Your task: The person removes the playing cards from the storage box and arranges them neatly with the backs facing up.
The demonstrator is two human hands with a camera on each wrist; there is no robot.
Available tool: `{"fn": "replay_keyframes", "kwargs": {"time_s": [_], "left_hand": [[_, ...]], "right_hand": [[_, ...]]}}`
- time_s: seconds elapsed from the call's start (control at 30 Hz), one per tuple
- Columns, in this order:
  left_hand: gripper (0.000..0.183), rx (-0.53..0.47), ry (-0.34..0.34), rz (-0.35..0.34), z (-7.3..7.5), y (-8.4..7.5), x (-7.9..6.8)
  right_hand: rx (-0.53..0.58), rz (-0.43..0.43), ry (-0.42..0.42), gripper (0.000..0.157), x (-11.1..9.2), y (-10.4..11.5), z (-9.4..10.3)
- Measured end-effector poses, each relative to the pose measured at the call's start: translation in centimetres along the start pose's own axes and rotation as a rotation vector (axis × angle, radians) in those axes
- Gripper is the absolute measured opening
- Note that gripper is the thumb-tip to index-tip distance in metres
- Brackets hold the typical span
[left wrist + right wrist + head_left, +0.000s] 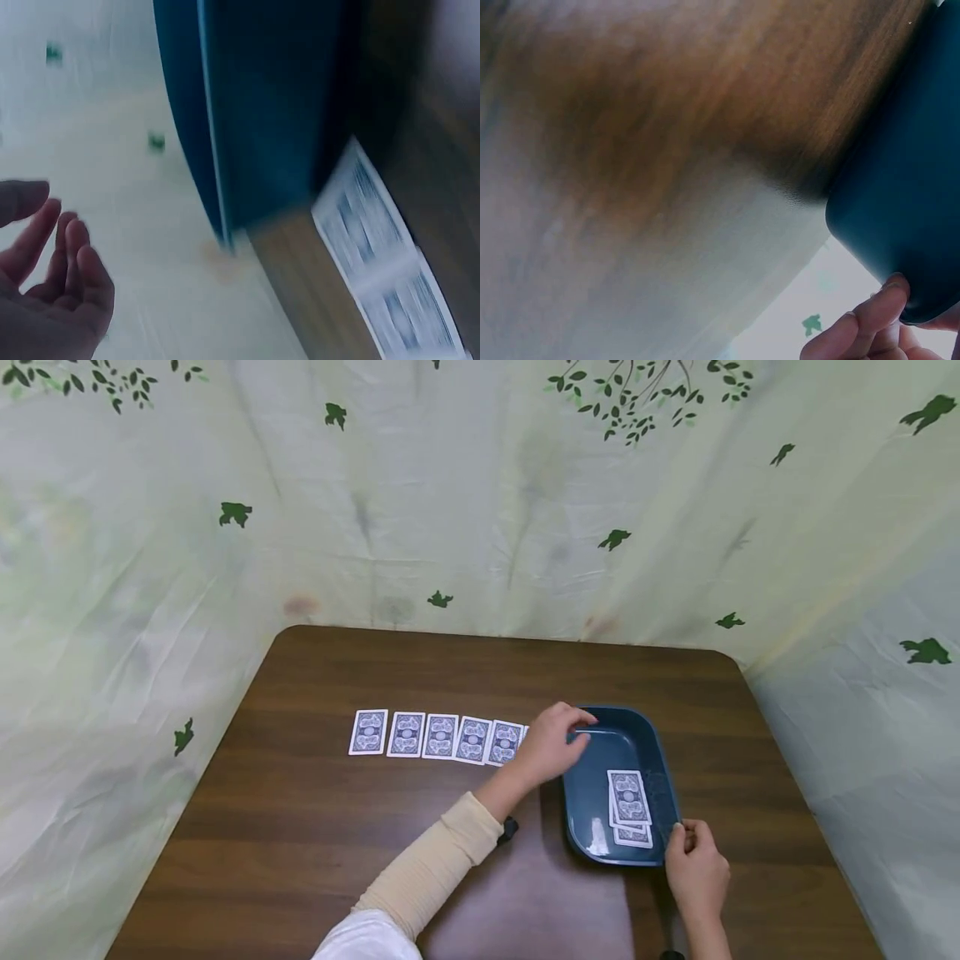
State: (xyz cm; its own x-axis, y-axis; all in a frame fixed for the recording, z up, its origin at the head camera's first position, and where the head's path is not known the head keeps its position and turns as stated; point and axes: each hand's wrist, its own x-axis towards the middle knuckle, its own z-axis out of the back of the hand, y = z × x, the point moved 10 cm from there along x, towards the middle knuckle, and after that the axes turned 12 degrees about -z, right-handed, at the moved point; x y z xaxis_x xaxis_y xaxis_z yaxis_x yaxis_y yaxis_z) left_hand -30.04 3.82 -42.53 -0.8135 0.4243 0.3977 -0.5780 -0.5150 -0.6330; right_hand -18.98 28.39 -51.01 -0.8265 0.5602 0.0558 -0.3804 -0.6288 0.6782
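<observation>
A dark blue tray (621, 752) is at the right of the table, with a few patterned playing cards (630, 797) overlapping face down inside it. At the tray's near right corner my right hand (697, 868) pinches the rim; in the right wrist view, fingertips (895, 285) curl against the tray's outer side (907, 187). Over the far left corner of the tray is my left hand (555, 743), its fingers loosely bent. Seen from the left wrist, that hand (64, 277) has nothing between thumb and fingers, with the tray's wall (262, 112) off to one side.
Left of the tray runs a row of several face-down cards (406, 734), its right end hidden behind my left hand. They lie on a brown wood-grain table (315, 843). A pale curtain (465, 510) with leaf and bird prints hangs around the table's far and side edges.
</observation>
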Motion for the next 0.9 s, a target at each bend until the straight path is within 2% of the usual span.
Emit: {"fn": "replay_keyframes", "kwargs": {"time_s": [0.07, 0.17, 0.33, 0.43, 0.57, 0.73, 0.9], "left_hand": [[0.026, 0.032, 0.134, -0.025, -3.0, -1.5, 0.5], [0.030, 0.102, 0.300, -0.020, -6.7, -2.4, 0.9], [0.038, 0.203, 0.443, 0.081, -11.3, -1.0, 1.0], [0.045, 0.264, 0.486, 0.149, -13.4, 0.5, 0.8], [0.060, 0.301, 0.505, 0.223, -15.2, 2.0, 0.4], [0.075, 0.322, 0.487, 0.267, -16.0, 3.0, 0.2], [0.077, 0.350, 0.482, 0.282, -16.2, 3.8, -0.1]], "right_hand": [[-0.001, -0.004, 0.005, 0.020, 0.0, -0.1, -0.1], [-0.002, -0.005, 0.004, 0.020, 0.0, -0.2, -0.2], [0.005, 0.010, 0.000, 0.019, 0.2, -0.2, -0.2], [0.014, 0.018, -0.008, 0.018, 0.4, -0.2, 0.0], [0.017, 0.024, -0.016, 0.019, 0.5, -0.1, 0.3], [0.008, 0.023, -0.006, 0.019, 0.6, -0.1, 0.3], [-0.001, 0.011, 0.011, 0.021, 0.4, -0.2, -0.3]]}}
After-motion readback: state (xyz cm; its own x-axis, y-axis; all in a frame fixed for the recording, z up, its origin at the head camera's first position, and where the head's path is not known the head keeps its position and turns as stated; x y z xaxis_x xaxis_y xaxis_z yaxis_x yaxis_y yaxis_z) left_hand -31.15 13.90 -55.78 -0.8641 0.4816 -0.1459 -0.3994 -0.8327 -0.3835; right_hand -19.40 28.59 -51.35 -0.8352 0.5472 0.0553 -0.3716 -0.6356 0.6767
